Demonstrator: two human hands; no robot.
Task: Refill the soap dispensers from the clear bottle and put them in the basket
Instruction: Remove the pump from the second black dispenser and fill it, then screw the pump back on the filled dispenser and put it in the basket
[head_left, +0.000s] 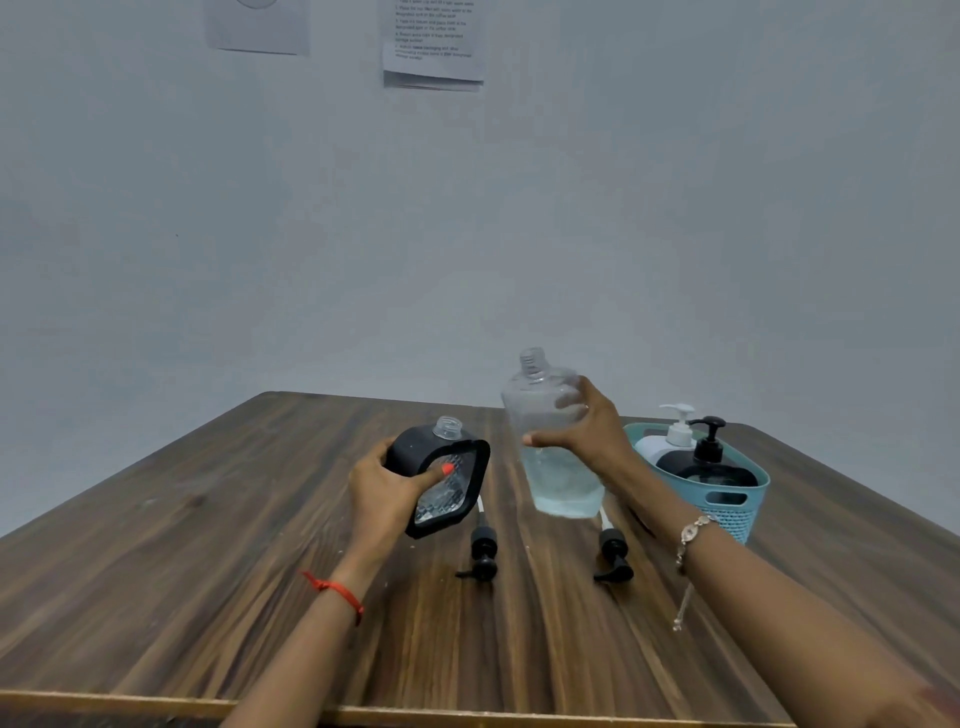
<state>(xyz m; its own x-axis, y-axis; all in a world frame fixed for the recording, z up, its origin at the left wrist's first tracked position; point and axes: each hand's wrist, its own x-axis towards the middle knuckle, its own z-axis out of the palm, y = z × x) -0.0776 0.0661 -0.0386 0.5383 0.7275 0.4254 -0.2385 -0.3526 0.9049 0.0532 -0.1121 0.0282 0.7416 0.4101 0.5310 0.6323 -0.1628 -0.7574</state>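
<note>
Wooden table (208, 571) is standing against a grey wall (675, 208), with printed sheets (434, 47) hanging high on it. At left, I am seeing the left hand (387, 491) wrapping fingers and thumb round a black soap dispenser (415, 452), tilted and apparently clear of the wood, its uncapped neck uppermost. Below it a black pump head (483, 553) is lying loose, and a second pump head (615, 558) is lying to its right. Right of centre, the right hand (587, 431) is gripping the clear bottle (563, 483) round its middle, lifted and near upright, mouth open, pale blue liquid sitting low. At far right, a teal basket (727, 512) is holding a white dispenser (675, 431) and a black capped dispenser (711, 462). I am judging pouring as the step in hand: the bottle's mouth is sitting higher than, and just right of, the dispenser's neck, both long axes roughly upright, so the bottle would be tipping leftward.
</note>
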